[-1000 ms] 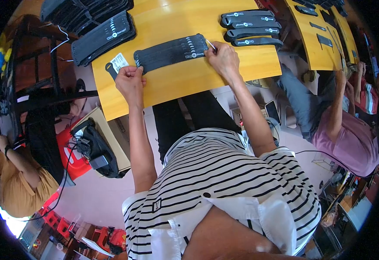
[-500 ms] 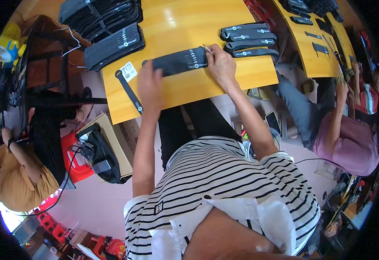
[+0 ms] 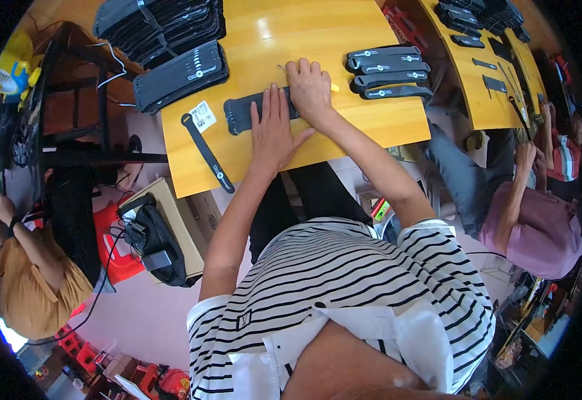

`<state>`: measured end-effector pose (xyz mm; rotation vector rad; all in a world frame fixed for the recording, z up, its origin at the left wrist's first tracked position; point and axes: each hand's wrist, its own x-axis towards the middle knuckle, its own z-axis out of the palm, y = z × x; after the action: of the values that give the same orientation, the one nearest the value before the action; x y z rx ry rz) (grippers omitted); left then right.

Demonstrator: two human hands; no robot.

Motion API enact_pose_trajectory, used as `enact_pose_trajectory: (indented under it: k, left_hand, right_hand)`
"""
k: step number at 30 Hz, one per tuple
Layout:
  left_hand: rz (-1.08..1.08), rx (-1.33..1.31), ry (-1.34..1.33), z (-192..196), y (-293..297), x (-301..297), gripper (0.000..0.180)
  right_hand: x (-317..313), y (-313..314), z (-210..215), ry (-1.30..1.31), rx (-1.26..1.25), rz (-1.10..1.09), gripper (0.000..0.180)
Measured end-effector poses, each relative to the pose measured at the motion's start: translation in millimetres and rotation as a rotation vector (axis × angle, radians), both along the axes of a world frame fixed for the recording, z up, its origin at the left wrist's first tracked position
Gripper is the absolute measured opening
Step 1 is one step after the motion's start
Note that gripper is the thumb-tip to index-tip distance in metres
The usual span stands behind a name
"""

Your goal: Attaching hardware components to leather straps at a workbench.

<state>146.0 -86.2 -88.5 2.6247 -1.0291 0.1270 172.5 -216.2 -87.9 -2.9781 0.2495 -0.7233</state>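
A black pack of cable straps lies flat on the yellow table in front of me, its left end showing. My left hand rests on it, palm down, fingers stretched out and thumb to the side. My right hand presses over its right end, fingers bent and close together, covering the print there. A slim tool with a yellow handle is tucked under that hand; a thin metal tip sticks out past the fingers, and its exact kind is hidden. One single black strap lies left, beside a white label.
Tall stacks of black straps stand at the table's far left. Rolled or folded strap bundles lie at the right. A carton holding a black bag is on the floor at left. People sit at both sides, one by another yellow table.
My left hand has moved right from the pack's left end and now lies flat on it. My right hand has shifted slightly left and turned palm down over the pack.
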Motion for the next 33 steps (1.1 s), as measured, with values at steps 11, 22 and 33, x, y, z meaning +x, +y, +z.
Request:
enact_pose_trajectory:
  k: [11, 22, 33]
  left_hand:
    - [0.167, 0.086, 0.005, -0.7, 25.4, 10.6, 0.095]
    - [0.154, 0.04, -0.012, 0.6, 37.4, 15.1, 0.094]
    - [0.126, 0.05, -0.017, -4.0, 35.3, 15.9, 0.098]
  right_hand:
    - [-2.1, -0.9, -5.6, -0.045, -0.024, 0.004, 0.011]
    - [0.6, -16.0, -3.2, 0.031, 0.016, -0.059, 0.016]
    - [32.6, 41.1, -7.8, -0.108, 0.062, -0.009, 0.015]
